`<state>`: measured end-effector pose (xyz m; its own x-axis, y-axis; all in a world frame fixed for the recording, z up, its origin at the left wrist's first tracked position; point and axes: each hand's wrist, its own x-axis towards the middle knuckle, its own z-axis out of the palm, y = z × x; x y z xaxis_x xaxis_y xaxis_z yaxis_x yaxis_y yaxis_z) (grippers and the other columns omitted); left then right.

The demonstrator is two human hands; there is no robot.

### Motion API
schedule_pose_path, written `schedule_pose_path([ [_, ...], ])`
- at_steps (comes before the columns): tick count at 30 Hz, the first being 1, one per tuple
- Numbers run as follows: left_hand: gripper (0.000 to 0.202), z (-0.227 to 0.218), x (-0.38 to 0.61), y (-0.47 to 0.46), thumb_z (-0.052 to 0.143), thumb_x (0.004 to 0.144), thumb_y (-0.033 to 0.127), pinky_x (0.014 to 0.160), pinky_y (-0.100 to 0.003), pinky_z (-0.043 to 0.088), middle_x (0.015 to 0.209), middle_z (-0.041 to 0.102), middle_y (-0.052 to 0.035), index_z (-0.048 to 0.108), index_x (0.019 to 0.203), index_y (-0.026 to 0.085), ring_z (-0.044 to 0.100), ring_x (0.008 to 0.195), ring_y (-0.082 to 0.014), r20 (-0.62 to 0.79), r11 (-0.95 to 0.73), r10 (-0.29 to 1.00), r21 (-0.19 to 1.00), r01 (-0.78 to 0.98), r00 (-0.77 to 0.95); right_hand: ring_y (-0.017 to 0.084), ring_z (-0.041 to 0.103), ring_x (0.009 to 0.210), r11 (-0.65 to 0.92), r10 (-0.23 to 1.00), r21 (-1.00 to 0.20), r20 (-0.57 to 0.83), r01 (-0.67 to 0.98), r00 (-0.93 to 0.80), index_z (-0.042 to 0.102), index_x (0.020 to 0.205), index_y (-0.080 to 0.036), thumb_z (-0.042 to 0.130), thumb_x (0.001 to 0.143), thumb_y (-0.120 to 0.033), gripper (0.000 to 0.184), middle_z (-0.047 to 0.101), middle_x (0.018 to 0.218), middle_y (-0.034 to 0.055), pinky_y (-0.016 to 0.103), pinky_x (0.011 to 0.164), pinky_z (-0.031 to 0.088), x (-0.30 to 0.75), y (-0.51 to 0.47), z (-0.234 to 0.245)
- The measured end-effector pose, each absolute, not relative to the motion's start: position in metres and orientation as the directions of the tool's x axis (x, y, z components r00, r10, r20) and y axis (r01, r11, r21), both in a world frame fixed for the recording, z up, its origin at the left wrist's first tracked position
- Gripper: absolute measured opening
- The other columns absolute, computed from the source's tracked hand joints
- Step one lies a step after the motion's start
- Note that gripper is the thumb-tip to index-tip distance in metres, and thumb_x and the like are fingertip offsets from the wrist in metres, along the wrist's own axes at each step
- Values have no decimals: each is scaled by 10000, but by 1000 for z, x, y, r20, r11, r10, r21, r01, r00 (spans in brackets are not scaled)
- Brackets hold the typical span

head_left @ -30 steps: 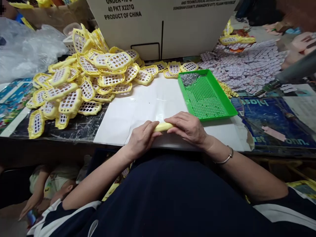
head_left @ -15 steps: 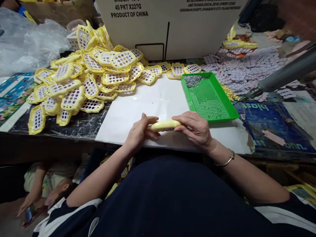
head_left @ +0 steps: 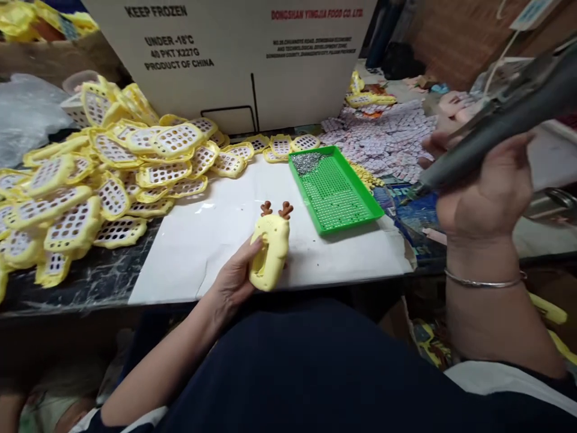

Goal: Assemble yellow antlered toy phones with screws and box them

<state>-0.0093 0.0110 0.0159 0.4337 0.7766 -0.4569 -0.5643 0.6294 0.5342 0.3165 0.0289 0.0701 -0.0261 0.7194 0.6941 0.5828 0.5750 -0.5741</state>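
Yellow antlered casing [head_left: 273,255] sits in my left hand [head_left: 237,276], to the left of the green tray [head_left: 352,224] and a little nearer to me, apart from it. My left fingers grasp it along its left side, thumb over the hollow in its upper face, and its two brown antlers [head_left: 285,209] point away from me. Over to the right of the tray, my right hand [head_left: 487,186] is wrapped around a dark grey power screwdriver [head_left: 487,132], raised and slanting so that its tip points down toward the tray's side, well clear of the casing. I wear a metal bangle [head_left: 484,282] on that wrist.

Silvery screws [head_left: 311,161] lie heaped in the tray's far left corner. A white sheet [head_left: 202,240] spreads under the tray and out to its left. Farther left of the tray lies a big pile of yellow-rimmed perforated panels [head_left: 175,139]; behind it stands a white carton [head_left: 225,36]. Small yellow pieces [head_left: 367,175] lie just along its right wall, with a spread of small whitish pieces [head_left: 387,138] beyond them.
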Motion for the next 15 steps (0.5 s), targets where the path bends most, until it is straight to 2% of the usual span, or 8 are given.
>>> schedule_pose_path([
  [2,289,17,1,12,707,702,219,647,-282,585,821,728,-29,641,978,165,691,673,-170,-477,637,769,529,-560,425,220,665,900,580,704,-698,689,421,174,562,1081,-333,420,914,-534,297,634,952,57,394,710,522,313,35,75],
  [3,298,17,7,13,709,695,227,672,-294,587,830,730,-46,636,974,154,701,710,-189,-481,648,761,525,-552,435,200,667,813,568,728,-744,653,351,208,575,1034,-313,520,869,-533,280,632,897,49,372,681,518,308,38,77],
  [5,332,18,20,15,714,670,207,712,-301,584,828,731,-69,624,982,135,709,765,-213,-471,659,752,525,-538,461,156,628,675,526,807,-804,575,277,137,570,1022,-282,607,804,-550,347,609,829,32,328,604,496,295,47,80],
  [9,403,19,39,20,723,644,209,663,-308,583,784,720,-50,601,1023,145,707,722,-217,-443,630,777,540,-558,448,96,492,519,494,853,-855,512,156,100,531,1087,-253,635,742,-581,487,526,717,-29,282,484,418,266,76,77],
  [13,436,17,46,25,729,655,243,627,-287,575,847,715,-31,593,1061,159,697,709,-194,-425,566,824,611,-553,374,73,429,502,505,838,-841,532,194,122,491,1034,-264,559,737,-701,532,532,731,-41,275,479,400,240,116,62],
  [15,448,16,47,25,739,662,247,633,-279,569,867,713,-22,587,1076,171,691,708,-181,-411,523,852,672,-525,323,74,402,482,524,827,-836,545,161,140,467,1006,-276,545,694,-761,581,502,688,-56,284,473,393,230,137,54],
])
